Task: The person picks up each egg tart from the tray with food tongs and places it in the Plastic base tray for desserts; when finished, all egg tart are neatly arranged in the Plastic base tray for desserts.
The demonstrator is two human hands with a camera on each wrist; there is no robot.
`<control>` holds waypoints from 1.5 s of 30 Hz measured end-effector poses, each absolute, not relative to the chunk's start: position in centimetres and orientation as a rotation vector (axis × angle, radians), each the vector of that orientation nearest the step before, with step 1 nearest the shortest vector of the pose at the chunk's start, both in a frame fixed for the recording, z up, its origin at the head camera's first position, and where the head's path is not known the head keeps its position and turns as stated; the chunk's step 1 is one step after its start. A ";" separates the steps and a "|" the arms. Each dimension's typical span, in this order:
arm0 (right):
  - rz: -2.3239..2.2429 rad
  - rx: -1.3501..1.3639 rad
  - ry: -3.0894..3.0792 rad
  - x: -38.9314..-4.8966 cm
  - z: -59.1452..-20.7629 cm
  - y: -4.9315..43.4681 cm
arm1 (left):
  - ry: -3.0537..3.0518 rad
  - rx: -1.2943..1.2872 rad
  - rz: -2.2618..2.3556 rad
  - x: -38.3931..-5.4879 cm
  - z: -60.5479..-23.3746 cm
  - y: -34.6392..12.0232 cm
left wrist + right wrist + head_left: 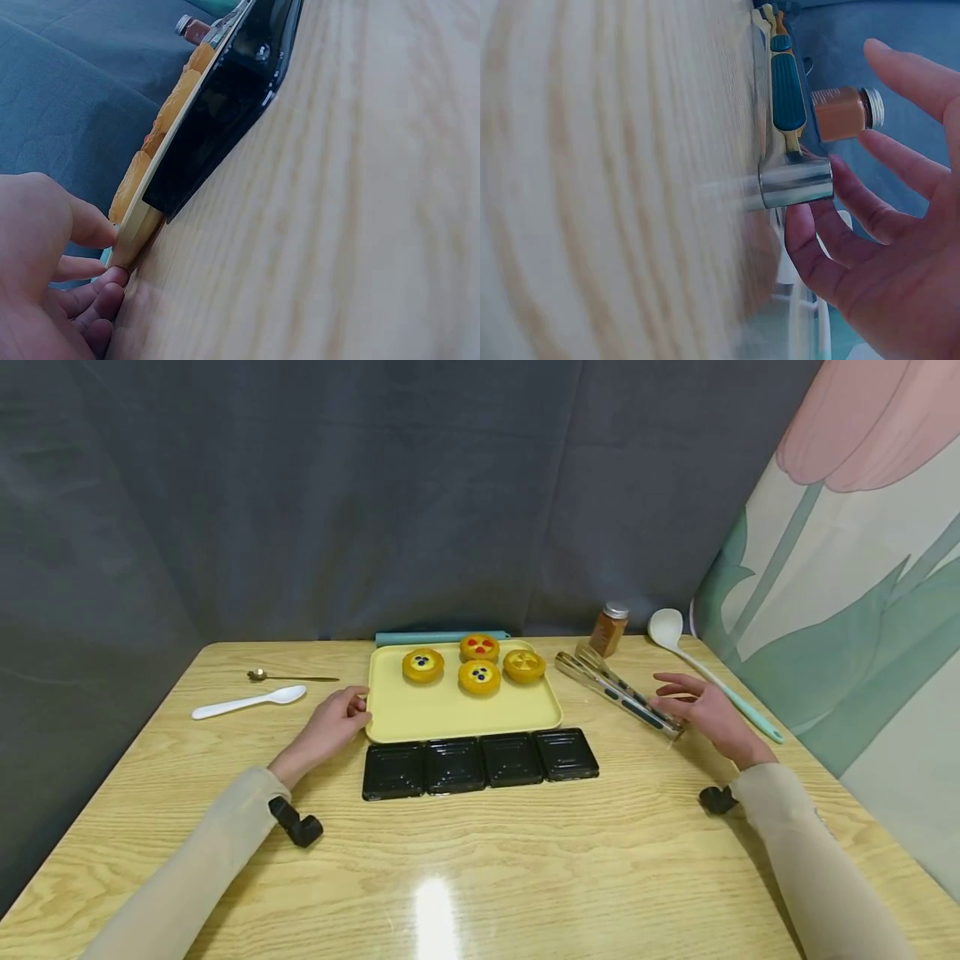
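A pale yellow tray (420,718) carries several tarts: two with dark berries, such as the front tart (479,677), a red-topped tart (480,647) and a plain yellow tart (524,666). At the tray's left edge, my left hand (339,723) pinches the rim, thumb and curled fingertips against it in the left wrist view. My right hand (701,714) hovers by the handle end of the metal tongs (626,700). Its fingers (907,161) are spread and loosely bent beside that end; whether any fingertip touches it I cannot tell.
A black four-section container (480,762) lies just in front of the tray. To the left are a white spoon (251,702) and a small metal spoon (292,677). A spice jar (609,628), a ladle (701,670) and a teal rod (438,637) lie toward the back.
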State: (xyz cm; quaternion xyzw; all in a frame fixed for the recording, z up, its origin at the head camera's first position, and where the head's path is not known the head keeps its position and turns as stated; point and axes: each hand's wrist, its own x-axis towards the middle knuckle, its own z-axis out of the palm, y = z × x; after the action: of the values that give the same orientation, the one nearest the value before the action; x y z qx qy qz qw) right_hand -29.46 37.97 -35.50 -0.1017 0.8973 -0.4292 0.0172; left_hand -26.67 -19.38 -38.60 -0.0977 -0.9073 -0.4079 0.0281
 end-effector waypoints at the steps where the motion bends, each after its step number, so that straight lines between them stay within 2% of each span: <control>1: -1.336 -0.313 2.782 -29.5 -35.6 38.1 | -2.801 -0.303 -1.258 -26.7 -38.6 -19.4; 8: -1.189 -0.326 2.812 -30.0 -36.2 37.9 | -2.805 -0.296 -1.252 -26.8 -38.8 -19.4; 31: -1.160 -0.278 2.880 -32.6 -37.5 35.6 | -2.807 -0.306 -1.241 -27.0 -38.9 -19.5; 45: -1.010 -0.305 3.067 -32.7 -37.5 34.7 | -2.811 -0.303 -1.235 -26.9 -38.8 -19.5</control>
State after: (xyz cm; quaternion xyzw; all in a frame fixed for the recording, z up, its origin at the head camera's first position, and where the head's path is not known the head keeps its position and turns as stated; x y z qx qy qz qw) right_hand -32.71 34.68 -37.49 -0.0940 0.9444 -0.3110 -0.0509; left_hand -26.95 -19.49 -38.81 -0.0981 -0.9108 -0.4001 0.0281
